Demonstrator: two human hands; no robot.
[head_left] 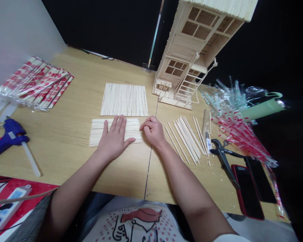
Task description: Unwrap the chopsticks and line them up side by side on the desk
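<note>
My left hand lies flat, fingers spread, on a panel of wooden sticks laid side by side. At the right end of that panel is my right hand, its fingers curled in and the fingertips at the stick ends. Whether it pinches anything there is hidden. Just behind lies a second, larger stick panel with its sticks running front to back. Several loose sticks are spread on the table to the right of my right hand.
A model house of sticks stands at the back right. To the left are a blue glue gun and wrapped chopsticks. Pliers, a red-cased phone, a green bottle and plastic wrappers lie at the right.
</note>
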